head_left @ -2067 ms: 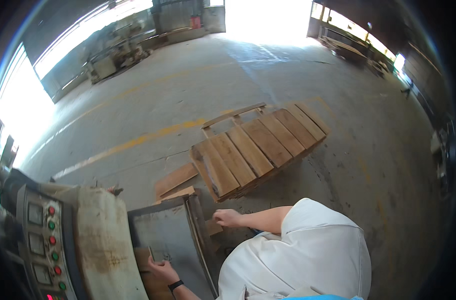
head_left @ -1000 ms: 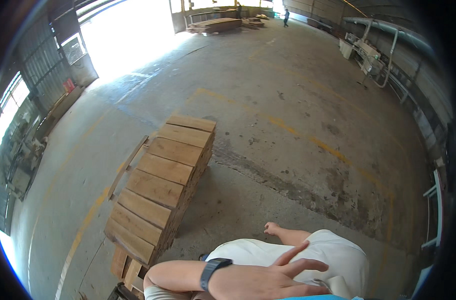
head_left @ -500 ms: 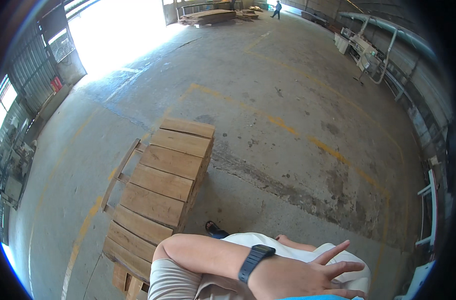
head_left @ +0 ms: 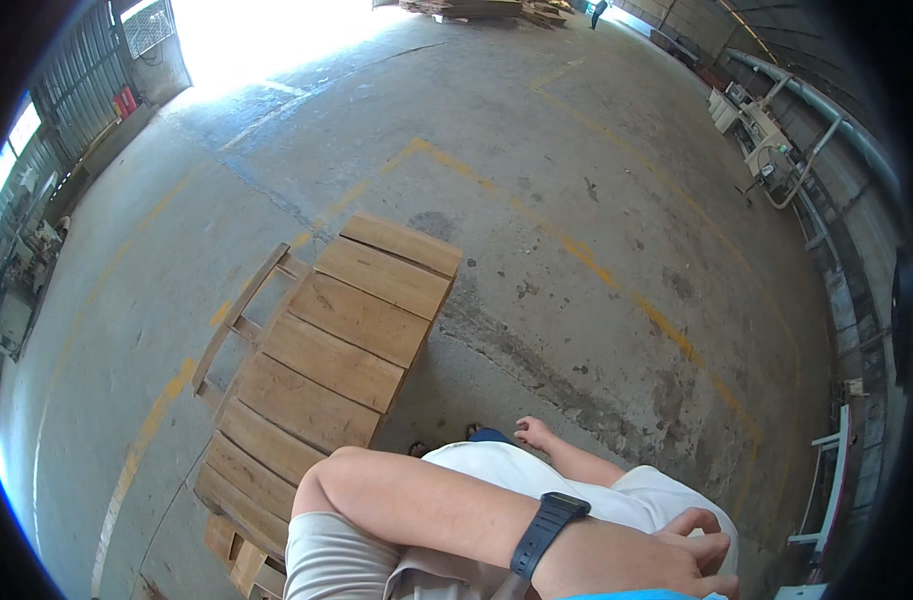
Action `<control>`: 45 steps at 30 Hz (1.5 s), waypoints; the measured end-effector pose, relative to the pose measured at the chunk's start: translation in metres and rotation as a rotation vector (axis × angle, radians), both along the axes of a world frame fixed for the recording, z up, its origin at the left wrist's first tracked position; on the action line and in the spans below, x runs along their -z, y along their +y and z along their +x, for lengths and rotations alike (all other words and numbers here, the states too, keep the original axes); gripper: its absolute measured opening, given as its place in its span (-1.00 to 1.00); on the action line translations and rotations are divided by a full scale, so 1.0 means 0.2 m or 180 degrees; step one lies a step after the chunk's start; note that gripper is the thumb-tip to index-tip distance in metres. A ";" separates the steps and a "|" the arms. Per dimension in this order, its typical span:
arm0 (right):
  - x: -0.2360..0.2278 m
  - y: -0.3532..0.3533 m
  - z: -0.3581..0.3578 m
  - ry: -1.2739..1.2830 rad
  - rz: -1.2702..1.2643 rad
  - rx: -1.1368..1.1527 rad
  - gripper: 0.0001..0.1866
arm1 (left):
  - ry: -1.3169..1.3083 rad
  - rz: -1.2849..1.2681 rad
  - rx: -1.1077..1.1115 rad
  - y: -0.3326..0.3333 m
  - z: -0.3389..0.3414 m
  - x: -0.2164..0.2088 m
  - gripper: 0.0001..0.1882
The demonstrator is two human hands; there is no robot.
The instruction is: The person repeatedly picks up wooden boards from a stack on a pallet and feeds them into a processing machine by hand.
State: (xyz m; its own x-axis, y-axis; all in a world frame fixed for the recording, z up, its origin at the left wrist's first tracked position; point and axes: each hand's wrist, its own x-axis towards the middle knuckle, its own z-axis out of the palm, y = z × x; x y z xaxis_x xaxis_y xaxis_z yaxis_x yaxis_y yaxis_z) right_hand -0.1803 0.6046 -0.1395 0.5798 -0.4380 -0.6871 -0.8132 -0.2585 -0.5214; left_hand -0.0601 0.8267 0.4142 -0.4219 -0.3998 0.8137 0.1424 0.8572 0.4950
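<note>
My left arm, with a black watch (head_left: pixel 550 536) on its wrist, crosses my body toward the right. My left hand (head_left: pixel 682 558) lies against the white cloth of my clothing (head_left: pixel 667 492), fingers bent inward; whether they pinch anything is hidden. My right hand (head_left: pixel 534 433) hangs lower, beside my feet in the picture, fingers loosely curled and apart, with nothing seen in it. Left of me stands a stack of wooden slatted panels (head_left: pixel 345 365), its top a row of brown boards. Neither hand touches it.
A wooden frame piece (head_left: pixel 239 318) sticks out from the stack's left side. Wood pieces (head_left: pixel 232 560) show below its near end. Machinery (head_left: pixel 767 140) lines the right wall. A white metal frame (head_left: pixel 827 480) stands at right. Far off are timber piles (head_left: pixel 467 8) and a person (head_left: pixel 599 14).
My left hand's spread fingers have curled inward. My right hand has come further into view, away from my body. The stack appears larger and the view has tilted down.
</note>
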 end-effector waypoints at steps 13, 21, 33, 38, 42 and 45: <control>0.10 -0.54 0.72 0.0855 -0.0259 -0.1275 -0.47 | 0.0097 -0.0181 -0.0979 -0.51 0.80 0.13 -0.41; 0.36 -1.27 1.46 0.0358 -0.0226 -0.1553 -0.52 | 0.1307 -0.0271 -0.1399 -1.22 1.15 0.39 -0.27; 0.55 -1.35 2.65 0.0229 -0.0388 -0.2385 -0.48 | 0.1813 -0.0565 -0.1680 -1.58 1.82 0.97 -0.04; 0.70 -1.11 2.84 -0.0099 -0.0939 -0.2978 -0.33 | 0.2168 -0.1066 -0.2657 -1.59 1.88 1.12 -0.16; 0.76 -0.95 2.94 0.0179 -0.1088 -0.3032 -0.22 | 0.2800 0.0909 -0.1661 -1.17 2.04 1.08 -0.45; 0.80 -0.82 2.99 0.0403 -0.1170 -0.2609 -0.15 | 0.3331 0.1679 -0.1582 -0.98 2.07 1.06 -0.59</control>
